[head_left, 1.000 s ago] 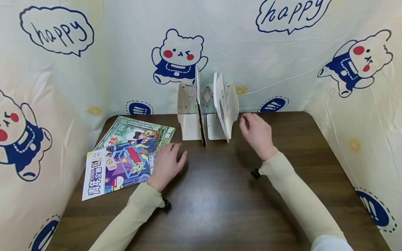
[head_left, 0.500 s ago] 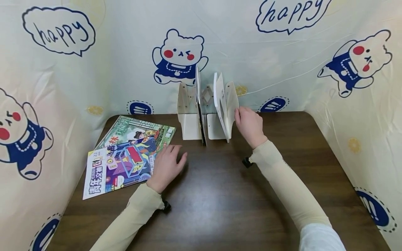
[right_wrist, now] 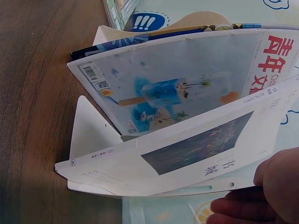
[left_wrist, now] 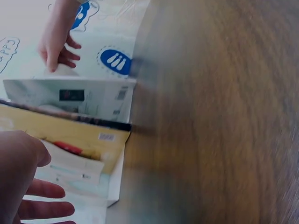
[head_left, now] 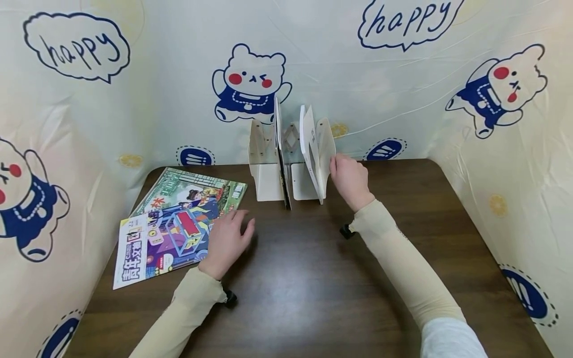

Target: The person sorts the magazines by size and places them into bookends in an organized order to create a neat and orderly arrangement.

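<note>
The fingers [right_wrist: 243,205] of the right hand [head_left: 350,180] are curled in at the far side of the worktop [head_left: 286,303], and the right end plate [head_left: 328,145] of the white book rack [head_left: 270,183] is pinched by its edge! Just inside that plate, a white book [right_wrist: 201,144] is propped at a slant, while a magazine with a blue ice-lolly cover [right_wrist: 168,93] is stood nearer the rack's middle; a gap is left between the two, widening towards the top.

Over on the other side, the left hand [head_left: 226,243] is held loose, thumb parted, nothing gripped. It is placed at the right edge of a purple magazine [head_left: 179,238]; whether the cover is touched cannot be told. Beneath that one, a green magazine [head_left: 235,195] is partly covered. Behind it all, a cloth backdrop [head_left: 174,99] is printed with bears and "happy" bubbles.
</note>
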Available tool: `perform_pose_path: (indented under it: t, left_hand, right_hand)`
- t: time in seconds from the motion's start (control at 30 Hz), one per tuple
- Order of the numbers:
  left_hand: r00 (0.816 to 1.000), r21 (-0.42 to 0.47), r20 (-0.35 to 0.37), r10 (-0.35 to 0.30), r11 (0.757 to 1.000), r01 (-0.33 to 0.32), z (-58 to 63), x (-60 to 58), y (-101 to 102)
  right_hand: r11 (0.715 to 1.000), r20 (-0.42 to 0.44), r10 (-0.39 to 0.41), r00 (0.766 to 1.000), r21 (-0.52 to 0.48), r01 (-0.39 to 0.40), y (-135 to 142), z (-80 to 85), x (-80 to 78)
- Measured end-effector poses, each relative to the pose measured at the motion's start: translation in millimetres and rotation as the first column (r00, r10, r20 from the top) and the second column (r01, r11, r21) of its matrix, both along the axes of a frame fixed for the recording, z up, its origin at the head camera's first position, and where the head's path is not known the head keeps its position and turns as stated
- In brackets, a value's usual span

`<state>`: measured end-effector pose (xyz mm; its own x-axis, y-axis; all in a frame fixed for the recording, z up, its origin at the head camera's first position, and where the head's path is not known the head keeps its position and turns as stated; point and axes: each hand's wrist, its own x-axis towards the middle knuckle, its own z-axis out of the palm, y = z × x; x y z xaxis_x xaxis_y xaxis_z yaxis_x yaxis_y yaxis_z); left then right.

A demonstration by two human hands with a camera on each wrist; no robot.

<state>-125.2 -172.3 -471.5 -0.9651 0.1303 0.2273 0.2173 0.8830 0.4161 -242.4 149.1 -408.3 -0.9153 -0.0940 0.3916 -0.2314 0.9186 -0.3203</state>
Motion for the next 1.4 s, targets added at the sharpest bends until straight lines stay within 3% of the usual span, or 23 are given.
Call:
perform_pose_path:
  t: [0.23, 0.53, 0.67, 0.83, 1.1, 1.23, 1.33, 1.4]
  left_hand:
    - [0.998, 0.000, -0.008, 0.062, 0.998, -0.062, 6.8, -1.0, -18]
    - [0.982, 0.049, -0.097, 0.163, 0.986, -0.159, 10.0, 0.2, -60]
    - [0.968, 0.052, -0.063, 0.243, 0.969, -0.240, 14.7, 5.9, -83]
    - [0.932, 0.038, 0.036, 0.361, 0.931, -0.363, 19.6, 16.3, -113]
    - [0.839, -0.011, 0.157, 0.522, 0.850, -0.527, 21.6, 34.1, -158]
    - [0.802, -0.020, 0.204, 0.562, 0.821, -0.570, 19.9, 45.9, -180]
    - [0.782, -0.042, 0.256, 0.568, 0.815, -0.578, 17.6, 52.9, -195]
    - [0.758, -0.061, 0.306, 0.576, 0.806, -0.588, 17.0, 56.7, -202]
  right_hand:
    - [1.000, 0.006, -0.002, 1.000, -0.008, 0.002, 1, 0.2, 1.0]
    - [1.000, 0.005, 0.002, 1.000, -0.006, -0.002, 0, 0.0, 1.1]
    - [1.000, 0.004, 0.004, 1.000, -0.005, -0.004, 0, -0.3, 0.6]
    - [1.000, 0.002, 0.007, 1.000, -0.008, -0.007, -1, -0.2, 0.9]
    - [1.000, 0.014, 0.004, 1.000, -0.015, -0.004, -1, -0.2, 0.6]
    - [1.000, 0.022, 0.004, 1.000, -0.017, -0.004, -1, -0.5, 0.5]
    - [1.000, 0.023, 0.000, 1.000, -0.020, 0.000, -1, 0.0, 0.9]
    - [1.000, 0.024, 0.000, 1.000, -0.021, 0.001, -1, 0.3, 0.9]
